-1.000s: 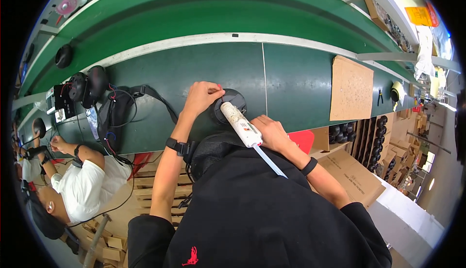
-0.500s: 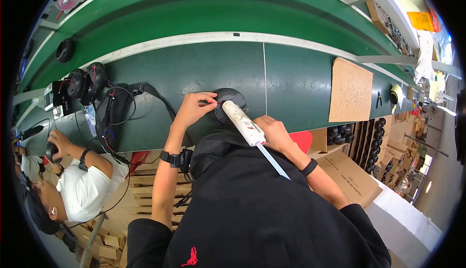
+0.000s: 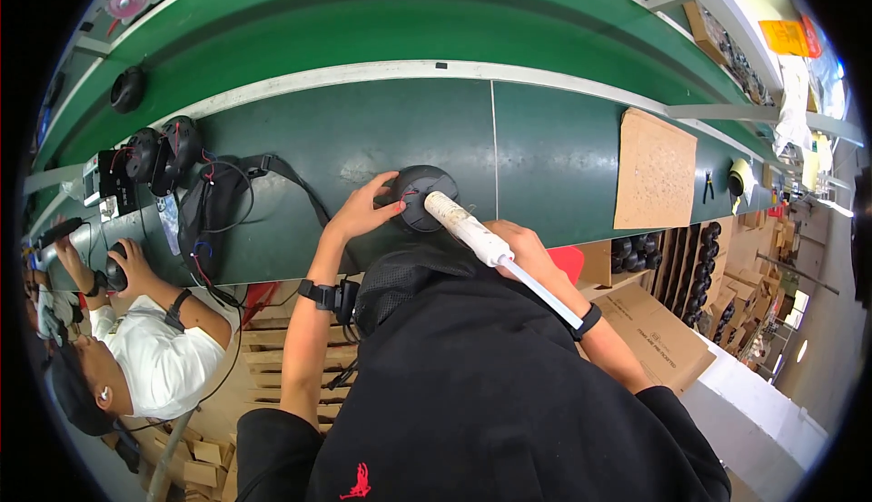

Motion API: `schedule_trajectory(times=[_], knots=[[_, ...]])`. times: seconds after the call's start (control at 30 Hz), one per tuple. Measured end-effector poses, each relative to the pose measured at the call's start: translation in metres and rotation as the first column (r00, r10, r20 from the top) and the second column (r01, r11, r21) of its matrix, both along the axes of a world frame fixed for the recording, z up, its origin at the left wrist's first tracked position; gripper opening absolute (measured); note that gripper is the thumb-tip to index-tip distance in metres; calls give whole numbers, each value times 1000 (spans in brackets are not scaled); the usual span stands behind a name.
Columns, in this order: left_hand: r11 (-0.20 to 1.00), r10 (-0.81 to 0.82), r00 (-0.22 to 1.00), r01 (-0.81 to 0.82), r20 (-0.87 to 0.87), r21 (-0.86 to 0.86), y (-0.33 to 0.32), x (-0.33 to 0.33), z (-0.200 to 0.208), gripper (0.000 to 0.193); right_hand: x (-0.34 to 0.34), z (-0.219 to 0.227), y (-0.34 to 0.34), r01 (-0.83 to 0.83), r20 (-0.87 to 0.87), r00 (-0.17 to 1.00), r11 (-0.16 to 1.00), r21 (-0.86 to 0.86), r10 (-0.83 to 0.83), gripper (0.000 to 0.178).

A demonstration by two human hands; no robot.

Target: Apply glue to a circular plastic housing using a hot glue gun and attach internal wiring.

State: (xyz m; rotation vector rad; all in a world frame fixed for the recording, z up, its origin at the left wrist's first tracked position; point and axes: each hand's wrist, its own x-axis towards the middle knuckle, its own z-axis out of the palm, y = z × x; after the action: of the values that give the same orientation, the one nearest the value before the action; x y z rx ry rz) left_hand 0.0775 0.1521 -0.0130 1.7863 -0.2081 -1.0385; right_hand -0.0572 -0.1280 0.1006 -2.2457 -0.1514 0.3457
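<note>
A round black plastic housing (image 3: 429, 178) with a thin red wire lies on the green bench in front of me. My left hand (image 3: 365, 209) grips its left edge, thumb and index finger apart around the rim. In my right hand (image 3: 521, 246) is a white hot glue gun (image 3: 470, 234), stained around its front half. Its nozzle end points down at the middle of the housing. A long translucent glue stick (image 3: 548, 297) sticks out of its back, above my right wrist. The gun's body hides most of my right fingers and the nozzle tip.
Left on the bench lie a black strap bag (image 3: 211, 216) with cables and more black round housings (image 3: 182, 143). A co-worker in a white shirt (image 3: 163, 357) handles a black round part (image 3: 116, 268). Rightward are a brown cardboard sheet (image 3: 656, 170) and pliers (image 3: 708, 187).
My left fingers have spread from a pinch near the wire to the housing's edge. The glue gun has swung its back end right. The co-worker has leaned and brought both hands into view.
</note>
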Motion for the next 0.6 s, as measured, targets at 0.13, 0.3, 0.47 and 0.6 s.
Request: schedule_trajectory(times=[0.13,0.3,0.47,0.6], knots=[[925,321,918,-356,-235,-128,0,-24,-18,69,-7,-3,-6,36,8,999,999,15,-36,42],[979,199,980,-199,-8,44,11,-52,-14,60,-6,6,-6,43,48,998,999,26,-44,40],[995,-89,996,87,33,58,25,-29,3,25,-19,1,-20,-34,-7,999,997,-72,33,40],[993,90,935,-112,343,44,-6,4,15,20,-27,4,-19,-67,18,997,989,-131,70,39]])
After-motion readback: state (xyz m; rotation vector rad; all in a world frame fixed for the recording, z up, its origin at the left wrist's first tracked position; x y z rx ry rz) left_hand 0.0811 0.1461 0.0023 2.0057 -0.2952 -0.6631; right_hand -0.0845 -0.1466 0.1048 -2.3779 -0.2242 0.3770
